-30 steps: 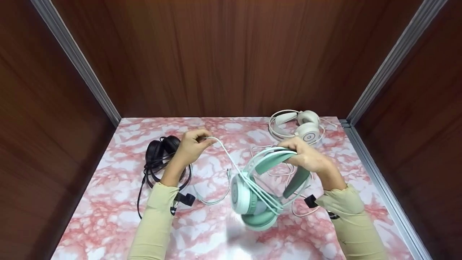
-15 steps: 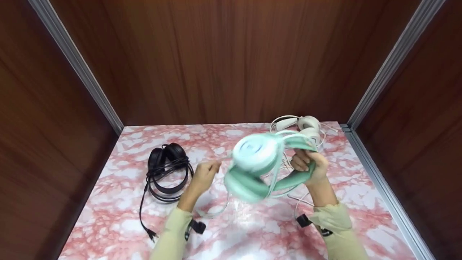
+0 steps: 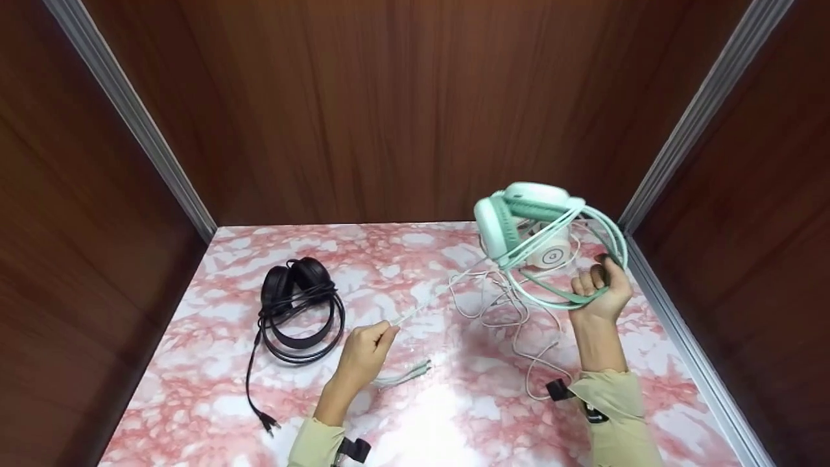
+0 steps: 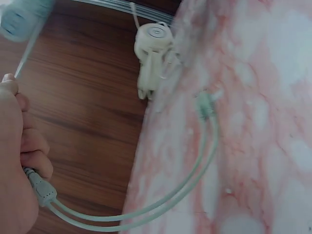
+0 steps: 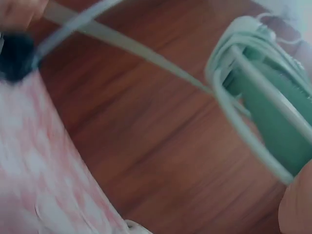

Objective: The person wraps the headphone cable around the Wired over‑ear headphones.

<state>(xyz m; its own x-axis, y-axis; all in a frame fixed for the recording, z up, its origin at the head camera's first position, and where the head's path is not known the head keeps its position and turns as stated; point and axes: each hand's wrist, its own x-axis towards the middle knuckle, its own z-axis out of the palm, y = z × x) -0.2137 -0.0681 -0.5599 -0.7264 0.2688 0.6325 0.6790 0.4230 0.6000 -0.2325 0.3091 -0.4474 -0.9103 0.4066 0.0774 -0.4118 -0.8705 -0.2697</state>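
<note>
Dark reddish-brown wood-grain panels [image 3: 415, 117] with silvery metal rails [image 3: 707, 110] enclose a pink-and-white marbled tabletop [image 3: 214, 405]. At the right, the person's right hand [image 3: 603, 288] has its fingers curled round the headband of mint-green and white over-ear headphones [image 3: 498, 227], raised above the far right of the table with the ear cups turned to the far left. Left of the middle and nearer, the left hand [image 3: 363, 355] grips the thin pale-green cable [image 3: 414, 314], which runs straight toward the headphones; beyond the fist it splits into two strands ending in pale-green plugs [image 3: 421, 368], and whether these touch the table I cannot tell. Behind the raised pair, partly hidden, sit off-white headphones [image 3: 552, 256], their tangled white cord [image 3: 496, 305] spreading nearer. Black padded headphones [image 3: 305, 301] lie at the left, cord wrapped round them, its end trailing to the near side.
</note>
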